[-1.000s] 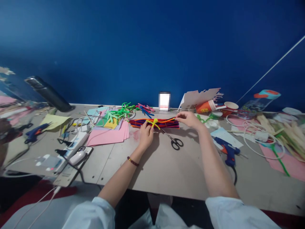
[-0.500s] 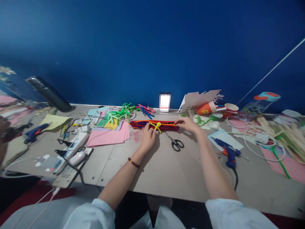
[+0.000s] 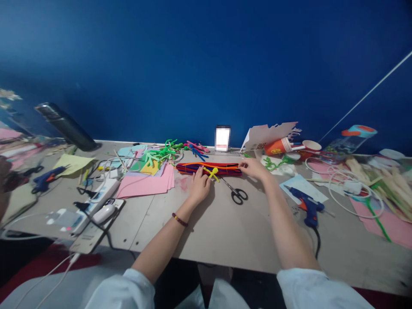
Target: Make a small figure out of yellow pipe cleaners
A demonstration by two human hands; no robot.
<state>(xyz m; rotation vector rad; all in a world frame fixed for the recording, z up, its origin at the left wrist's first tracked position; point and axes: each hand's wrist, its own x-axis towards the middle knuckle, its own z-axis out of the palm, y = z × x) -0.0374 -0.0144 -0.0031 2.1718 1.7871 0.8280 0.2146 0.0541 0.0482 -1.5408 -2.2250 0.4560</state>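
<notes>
A bundle of red, purple and orange pipe cleaners (image 3: pixel 222 169) lies crosswise on the table in front of me. My left hand (image 3: pixel 200 185) rests at its near side, with a small yellow pipe-cleaner figure (image 3: pixel 212 173) between thumb and forefinger. At the bundle's right end, the fingers of my right hand (image 3: pixel 253 168) are pinched together on the pipe cleaner tips; how many they grip is hidden. Black-handled scissors (image 3: pixel 238 195) lie just below the bundle, between my hands, blades pointing toward it.
Green pipe-cleaner pieces (image 3: pixel 164 151) and pink paper (image 3: pixel 146 183) lie left of the bundle. A phone (image 3: pixel 222 139) stands against the wall. To the right are a blue glue gun (image 3: pixel 309 206) and stacked paper cups (image 3: pixel 277 146). A power strip (image 3: pixel 98 204) sits at left.
My right hand has shifted slightly right along the bundle's end, and its fingers look closer together. My left hand and the yellow figure have barely moved.
</notes>
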